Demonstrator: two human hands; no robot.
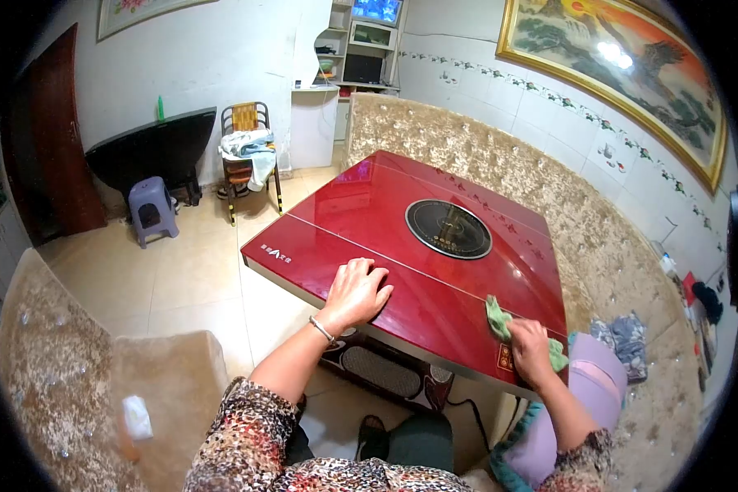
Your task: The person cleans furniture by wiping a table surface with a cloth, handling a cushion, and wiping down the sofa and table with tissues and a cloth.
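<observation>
A glossy red table [328, 209] with a round black cooktop [448, 228] set into its top stands in front of me. My left hand [356, 291] lies on the near edge of the tabletop, fingers apart and holding nothing; a bracelet circles that wrist. Near the right corner, my right hand [530, 348] presses a green cloth [498, 318] against the red surface. Parts of the cloth stick out on both sides of the fingers, and the rest is hidden under the hand.
A tan patterned sofa [435, 123] runs behind and along the right of the table. A purple rolled item [592, 369] leans by the right corner. To the left are a chair with clothes [250, 152], a plastic stool [151, 209] and a sofa seat [172, 377].
</observation>
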